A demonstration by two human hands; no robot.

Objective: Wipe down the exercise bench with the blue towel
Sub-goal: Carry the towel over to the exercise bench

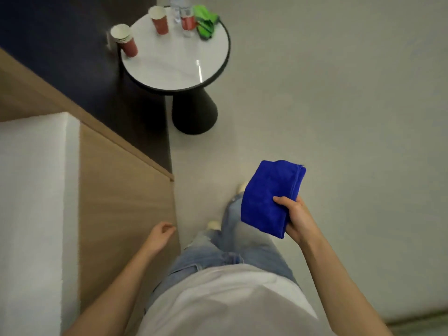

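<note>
A folded blue towel (269, 197) is held out in front of me at waist height, above my legs. My right hand (297, 218) grips its lower right corner, thumb on top and fingers underneath. My left hand (160, 235) hangs at my left side with its fingers loosely curled and nothing in it, close to the edge of a wooden panel (126, 190). No exercise bench is in view.
A round white side table (179, 69) on a black pedestal stands ahead, carrying red paper cups (160, 19), a clear bottle (178, 9) and a green cloth (206, 21). A white padded surface (31, 202) lies on the left. Pale floor (339, 105) spreads to the right.
</note>
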